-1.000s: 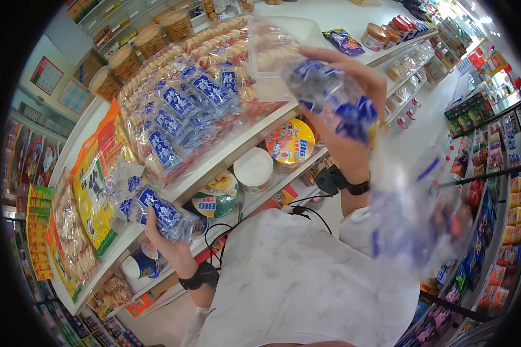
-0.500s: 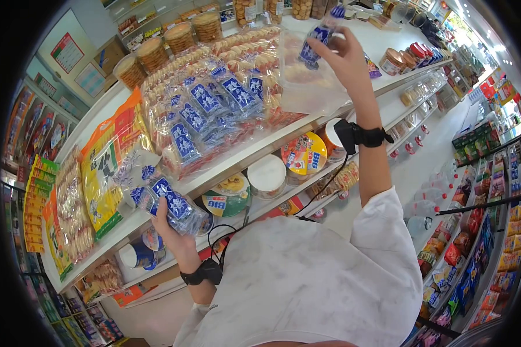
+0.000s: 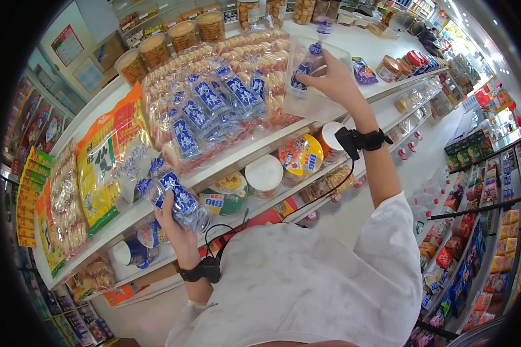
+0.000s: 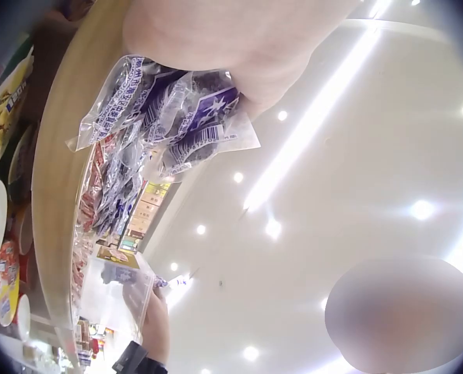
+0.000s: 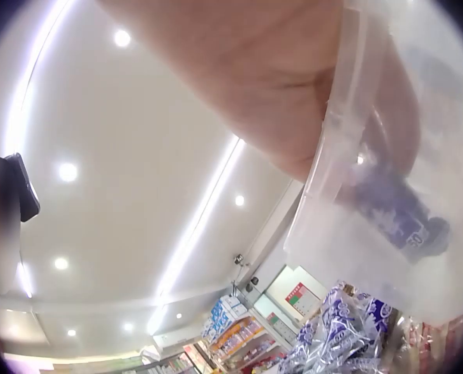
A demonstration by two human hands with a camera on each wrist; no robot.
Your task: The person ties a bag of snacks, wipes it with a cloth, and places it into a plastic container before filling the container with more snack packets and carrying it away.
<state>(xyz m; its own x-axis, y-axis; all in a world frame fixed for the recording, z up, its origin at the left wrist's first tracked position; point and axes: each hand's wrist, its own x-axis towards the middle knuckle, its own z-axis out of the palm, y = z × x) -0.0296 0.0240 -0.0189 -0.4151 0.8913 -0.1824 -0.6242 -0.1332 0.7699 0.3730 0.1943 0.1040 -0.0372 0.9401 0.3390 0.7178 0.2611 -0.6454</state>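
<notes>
My left hand (image 3: 179, 231) grips several clear plastic packets (image 3: 182, 199) with blue-and-white labels, close to the counter's front edge. In the left wrist view, these packets (image 4: 188, 117) hang bunched below the palm. My right hand (image 3: 338, 84) reaches into a translucent plastic tub (image 3: 336, 107), pinching one blue-labelled packet (image 3: 304, 72) between thumb and fingers. Through the tub wall (image 5: 317, 241), the right wrist view shows this packet (image 5: 399, 214) near the fingertips. More blue-labelled packets (image 3: 208, 98) are heaped on bagged goods left of the tub.
Yellow bags (image 3: 107, 179) lie on the counter left of the heap. Round tubs of biscuits (image 3: 182, 36) stand behind it. Instant noodle bowls (image 3: 264, 173) fill the shelf below the front edge. A purple snack bag (image 3: 364, 72) lies right of the tub. Cables (image 3: 324, 194) hang near my body.
My right hand has swung from near my body out to the tub, then lowered a packet into it. My left hand still holds its packets in nearly the same place.
</notes>
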